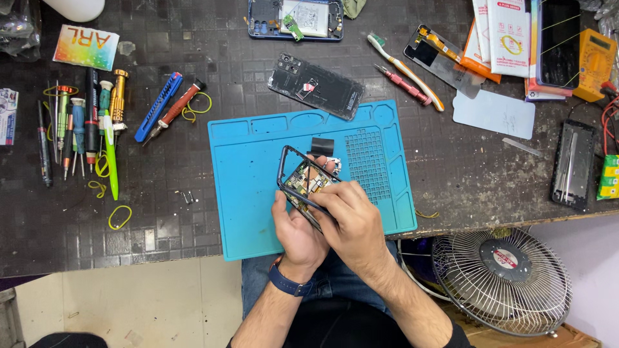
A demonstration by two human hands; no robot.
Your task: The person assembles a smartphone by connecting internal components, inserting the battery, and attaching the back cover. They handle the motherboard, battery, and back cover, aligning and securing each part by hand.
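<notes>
Left hand [293, 225] grips my phone frame [303, 183] over the mat [251, 193], steadying it | right hand [351, 216] pinches its board; what it holds, I cannot tell.

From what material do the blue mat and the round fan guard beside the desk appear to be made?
The blue mat looks like matte silicone or soft rubber: dull even colour, moulded compartments and grid. The fan guard appears to be thin metal wire, pale and slightly shiny, though coated steel or plated cannot be told.
</notes>
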